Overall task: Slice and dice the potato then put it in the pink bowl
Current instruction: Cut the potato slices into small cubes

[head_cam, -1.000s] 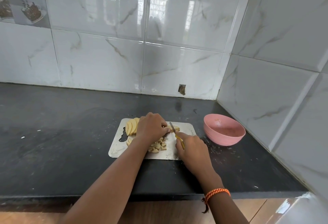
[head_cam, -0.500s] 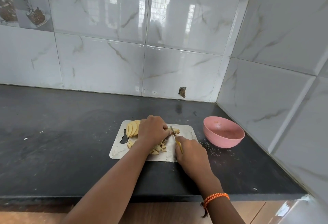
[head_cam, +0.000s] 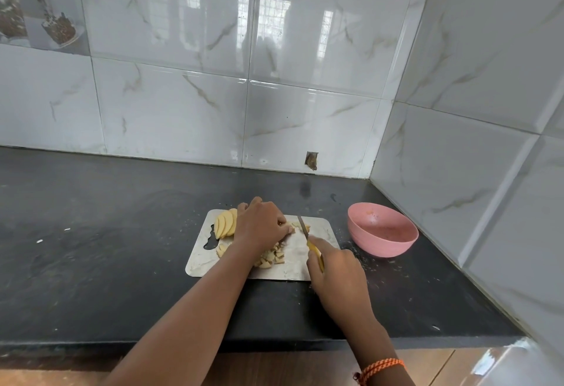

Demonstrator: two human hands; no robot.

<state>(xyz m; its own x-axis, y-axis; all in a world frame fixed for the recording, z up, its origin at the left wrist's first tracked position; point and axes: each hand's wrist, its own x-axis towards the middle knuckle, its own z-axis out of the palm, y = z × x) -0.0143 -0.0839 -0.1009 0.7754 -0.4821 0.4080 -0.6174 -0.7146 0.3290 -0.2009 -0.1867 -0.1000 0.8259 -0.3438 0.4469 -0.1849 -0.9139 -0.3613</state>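
A steel cutting board (head_cam: 320, 226) lies on the black counter. Yellow potato slices (head_cam: 225, 223) fan out at its far left corner, and diced pieces (head_cam: 272, 256) are piled near its front. My left hand (head_cam: 262, 223) curls over potato slices at the board's middle, holding them down. My right hand (head_cam: 338, 275) grips a yellow-handled knife (head_cam: 304, 227), its blade just right of my left fingertips beside small potato bits (head_cam: 297, 225). The pink bowl (head_cam: 381, 234) stands to the right of the board and holds only residue.
The black counter (head_cam: 106, 248) runs left and ends in a front edge below my arms. White tiled walls meet in a corner behind the bowl. An orange braided band (head_cam: 381, 369) circles my right wrist.
The knife has shifted slightly between cuts next to my left fingertips. My left hand stays on the slices. The camera has tilted a little.
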